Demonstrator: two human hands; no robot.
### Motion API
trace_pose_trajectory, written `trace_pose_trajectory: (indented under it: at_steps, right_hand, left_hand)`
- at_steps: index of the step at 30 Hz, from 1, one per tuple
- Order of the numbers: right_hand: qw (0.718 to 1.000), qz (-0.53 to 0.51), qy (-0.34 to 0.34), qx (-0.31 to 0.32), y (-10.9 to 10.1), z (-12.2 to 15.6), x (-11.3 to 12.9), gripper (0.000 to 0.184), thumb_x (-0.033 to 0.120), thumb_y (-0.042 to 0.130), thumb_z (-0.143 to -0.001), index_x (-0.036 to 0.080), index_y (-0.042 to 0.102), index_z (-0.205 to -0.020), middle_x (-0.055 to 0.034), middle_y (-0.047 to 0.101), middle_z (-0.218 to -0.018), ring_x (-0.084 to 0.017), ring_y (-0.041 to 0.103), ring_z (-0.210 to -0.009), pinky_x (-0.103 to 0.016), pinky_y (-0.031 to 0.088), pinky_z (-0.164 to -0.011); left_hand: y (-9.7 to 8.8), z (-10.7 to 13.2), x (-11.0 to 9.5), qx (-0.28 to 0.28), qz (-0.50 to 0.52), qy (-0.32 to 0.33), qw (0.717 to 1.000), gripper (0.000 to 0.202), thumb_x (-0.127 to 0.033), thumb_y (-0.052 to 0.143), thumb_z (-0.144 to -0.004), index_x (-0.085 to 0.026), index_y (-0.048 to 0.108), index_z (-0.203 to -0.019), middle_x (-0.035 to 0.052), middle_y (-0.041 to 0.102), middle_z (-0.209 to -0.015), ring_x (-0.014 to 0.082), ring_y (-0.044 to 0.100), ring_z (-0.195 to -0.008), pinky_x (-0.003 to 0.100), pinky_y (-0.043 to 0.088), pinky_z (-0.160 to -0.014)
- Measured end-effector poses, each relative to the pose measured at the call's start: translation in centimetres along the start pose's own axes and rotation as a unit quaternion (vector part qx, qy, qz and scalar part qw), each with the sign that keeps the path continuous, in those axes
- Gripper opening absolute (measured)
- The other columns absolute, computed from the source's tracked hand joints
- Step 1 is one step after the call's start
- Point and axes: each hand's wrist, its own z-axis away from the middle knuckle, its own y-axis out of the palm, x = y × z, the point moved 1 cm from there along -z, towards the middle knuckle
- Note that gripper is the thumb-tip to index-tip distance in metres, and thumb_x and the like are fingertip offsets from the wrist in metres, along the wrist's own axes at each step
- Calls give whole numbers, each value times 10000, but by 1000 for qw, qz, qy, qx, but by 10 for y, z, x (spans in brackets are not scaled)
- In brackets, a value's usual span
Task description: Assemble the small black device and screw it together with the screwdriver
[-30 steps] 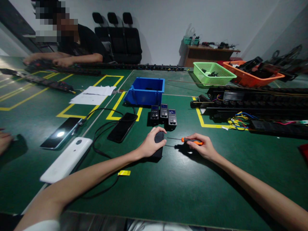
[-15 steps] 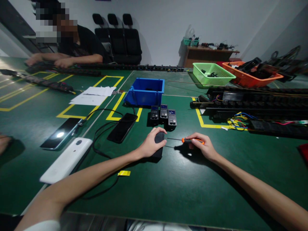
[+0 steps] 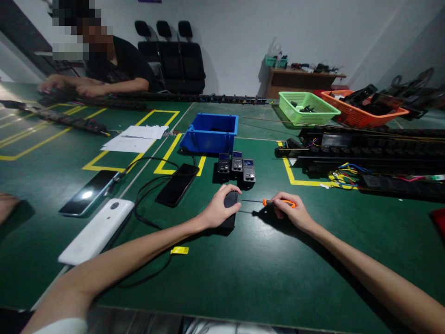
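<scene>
Black and squat, the box [image 3: 230, 221] sits on the green desk [image 3: 313, 287] in front of the wearer, nearer than the three units [image 3: 249, 170] and the blue bin [image 3: 212, 139]. The left hand [image 3: 221, 207] has its grip clamped on the box, fingers curled over the far part and thumb near the right edge. The right hand [image 3: 291, 211] has its grip closed round the handle of the screwdriver [image 3: 266, 202], whose shaft lies almost level and points at the box's right side, between left thumb and fingertip. Whether the tip is seated is too small to tell.

Judged from this pose, the work calls for the shaft square to that side, light steady pressure along its line, and turning from the fingers rather than the wrist. The left hand should brace against that push. With thumb and fingertip so near the tip, a slip could jab them; placing them farther from its line would be safer.
</scene>
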Motion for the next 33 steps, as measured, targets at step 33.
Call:
trace_pose_trajectory:
  at_steps: [33]
  right_hand:
    - [994,80,-68,-23,-6,-4,-8,276,389,724,-764,162,712,-922,-80,714,-892,-199,656,-774,-314,500,-692]
  left_hand:
    - [0,0,3,-1,-1,2,1000,258,-246,606,-794,-202,557,-1044,35,544,-1019,192,525,-943,332,407,-882]
